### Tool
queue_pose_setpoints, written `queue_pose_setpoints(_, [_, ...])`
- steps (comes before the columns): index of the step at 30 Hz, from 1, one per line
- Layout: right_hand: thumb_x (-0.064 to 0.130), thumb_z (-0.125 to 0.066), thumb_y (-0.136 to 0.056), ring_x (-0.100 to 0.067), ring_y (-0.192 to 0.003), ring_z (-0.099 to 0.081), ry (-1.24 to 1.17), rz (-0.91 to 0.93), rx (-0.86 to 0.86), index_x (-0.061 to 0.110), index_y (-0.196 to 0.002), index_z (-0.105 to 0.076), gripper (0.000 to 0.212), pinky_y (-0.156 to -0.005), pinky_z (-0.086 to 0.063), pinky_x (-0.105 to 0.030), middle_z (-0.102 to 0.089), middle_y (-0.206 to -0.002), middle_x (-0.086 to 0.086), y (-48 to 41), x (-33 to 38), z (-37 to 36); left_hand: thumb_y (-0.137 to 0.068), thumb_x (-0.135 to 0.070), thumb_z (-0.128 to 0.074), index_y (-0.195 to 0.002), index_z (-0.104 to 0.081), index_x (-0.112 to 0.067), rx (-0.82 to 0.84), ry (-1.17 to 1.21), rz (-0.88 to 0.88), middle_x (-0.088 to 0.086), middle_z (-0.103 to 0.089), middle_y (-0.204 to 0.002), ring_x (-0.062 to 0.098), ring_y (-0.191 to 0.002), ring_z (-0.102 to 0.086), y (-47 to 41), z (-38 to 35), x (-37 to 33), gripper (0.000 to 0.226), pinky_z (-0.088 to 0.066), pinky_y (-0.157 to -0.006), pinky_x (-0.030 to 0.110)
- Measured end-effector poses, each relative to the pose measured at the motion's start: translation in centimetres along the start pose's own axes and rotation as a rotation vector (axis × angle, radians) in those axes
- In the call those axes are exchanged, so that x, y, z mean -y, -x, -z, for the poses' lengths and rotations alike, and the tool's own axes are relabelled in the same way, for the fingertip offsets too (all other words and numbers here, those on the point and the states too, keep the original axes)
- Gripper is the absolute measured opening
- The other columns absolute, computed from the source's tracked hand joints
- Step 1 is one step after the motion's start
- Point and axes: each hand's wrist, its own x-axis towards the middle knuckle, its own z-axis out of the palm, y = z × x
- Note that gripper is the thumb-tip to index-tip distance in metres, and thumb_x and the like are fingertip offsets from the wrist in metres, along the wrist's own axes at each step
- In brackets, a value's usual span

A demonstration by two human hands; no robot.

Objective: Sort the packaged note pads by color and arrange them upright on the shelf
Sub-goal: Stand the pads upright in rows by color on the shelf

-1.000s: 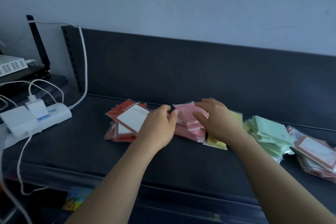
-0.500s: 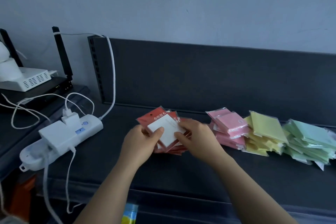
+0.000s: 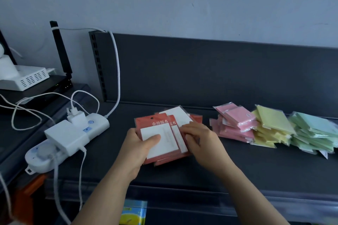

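The dark grey metal shelf bears plastic-wrapped heaps lying flat. Left to right: red pads, pink pads, yellow pads, green pads.

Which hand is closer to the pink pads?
Right. The right hand sits just left of the pink pads, on the red packs; the left hand grips those packs farther left.

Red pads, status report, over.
Left hand, right hand grip red pads, not yet upright. Pink pile, yellow pile, green pile flat at right. Power strip near left.

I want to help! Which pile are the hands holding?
The red pile, farthest left. The left hand and right hand grip it; the pink pile, yellow pile and green pile lie untouched.
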Motion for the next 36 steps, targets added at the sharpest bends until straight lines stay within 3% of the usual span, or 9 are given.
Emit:
queue_pose_setpoints(2, [0.008,-0.054,-0.092,-0.008,-0.11,-0.054,0.011,-0.055,-0.056,0.014,-0.111,-0.069,0.025,-0.09,-0.038,-0.009,-0.064,-0.118,0.007,-0.4,-0.7,0.0,-0.081,-0.016,-0.075,-0.117,-0.059,-0.019,-0.065,0.046,-0.004,-0.002,-0.072,-0.107,0.018,-0.098,-0.069,-0.3,0.5,0.4,0.039,-0.054,-0.09,0.047])
queue_pose_setpoints(6, [0.032,-0.058,-0.088,-0.017,-0.103,-0.055,0.051,-0.234,-0.05,0.029,-0.121,-0.061,0.034,-0.085,-0.048,-0.032,-0.061,-0.108,0.007,-1.6,-1.9,0.1,-0.089,-0.005,-0.063,-0.107,-0.066,-0.021,-0.089,0.121,-0.01,-0.002,-0.074,-0.101,0.019,-0.095,-0.069,-0.4,1.9,-0.1,0.024,-0.054,-0.086,0.044])
queue_pose_setpoints(13, [0.062,-0.058,-0.072,-0.027,-0.095,-0.052,0.214,-0.369,0.01,0.027,-0.111,-0.058,0.052,-0.084,-0.045,-0.039,-0.057,-0.088,0.004,-2.3,-2.2,-0.6,-0.09,-0.003,-0.061,-0.111,-0.061,-0.021,-0.031,0.093,-0.011,-0.002,-0.073,-0.105,0.019,-0.1,-0.068,-0.3,2.3,0.0,0.028,-0.053,-0.09,0.044])
queue_pose_setpoints(15, [0.059,-0.063,-0.073,-0.026,-0.096,-0.051,0.221,-0.381,0.034,0.027,-0.108,-0.059,0.048,-0.088,-0.044,-0.041,-0.059,-0.087,0.007,-2.2,-1.8,-0.5,-0.09,-0.003,-0.062,-0.112,-0.059,-0.022,-0.033,0.069,-0.023,-0.003,-0.071,-0.106,0.019,-0.101,-0.067,-0.2,2.0,0.0,0.03,-0.052,-0.091,0.043])
queue_pose_setpoints(18, [0.035,-0.073,-0.077,-0.017,-0.085,-0.067,-0.177,-0.392,-0.015,0.023,-0.102,-0.066,0.029,-0.078,-0.057,-0.041,-0.071,-0.087,0.008,-1.8,-1.0,0.2,-0.088,-0.007,-0.065,-0.113,-0.058,-0.028,-0.029,0.017,-0.071,-0.006,-0.07,-0.108,0.017,-0.102,-0.066,0.0,1.9,-0.2,0.033,-0.051,-0.094,0.045])
queue_pose_setpoints(22, [0.006,-0.065,-0.085,-0.004,-0.064,-0.065,-0.447,-0.359,-0.174,0.015,-0.09,-0.068,0.011,-0.052,-0.049,-0.016,-0.072,-0.079,0.0,-2.2,-0.4,2.6,-0.085,-0.012,-0.071,-0.111,-0.062,-0.031,-0.002,-0.051,-0.166,-0.009,-0.073,-0.103,0.014,-0.099,-0.068,0.2,2.4,-1.1,0.033,-0.054,-0.089,0.041])
queue_pose_setpoints(27, [0.013,-0.068,-0.087,-0.015,-0.071,-0.072,-0.581,-0.383,-0.177,0.02,-0.103,-0.063,0.018,-0.059,-0.058,-0.032,-0.075,-0.082,0.002,-3.3,0.1,5.2,-0.087,-0.02,-0.069,-0.111,-0.062,-0.033,0.026,-0.118,-0.21,-0.013,-0.072,-0.101,0.01,-0.097,-0.068,0.5,2.3,-2.0,0.028,-0.055,-0.083,0.033])
queue_pose_setpoints(32, [0.02,-0.062,-0.092,-0.02,-0.077,-0.073,-0.553,-0.327,0.029,0.02,-0.106,-0.061,0.014,-0.069,-0.059,-0.041,-0.075,-0.085,-0.003,-3.9,0.9,5.6,-0.093,-0.027,-0.061,-0.124,-0.051,-0.037,0.154,-0.227,-0.227,-0.016,-0.066,-0.112,0.006,-0.104,-0.062,0.5,1.2,-2.7,0.034,-0.052,-0.084,0.028])
queue_pose_setpoints(36, [0.022,-0.055,-0.096,-0.017,-0.077,-0.073,-0.492,-0.304,0.062,0.022,-0.11,-0.06,0.014,-0.075,-0.059,-0.041,-0.075,-0.086,-0.003,-4.2,1.1,5.3,-0.093,-0.026,-0.062,-0.127,-0.048,-0.035,0.202,-0.248,-0.21,-0.014,-0.065,-0.116,0.007,-0.108,-0.061,0.2,0.6,-2.8,0.038,-0.051,-0.094,0.037])
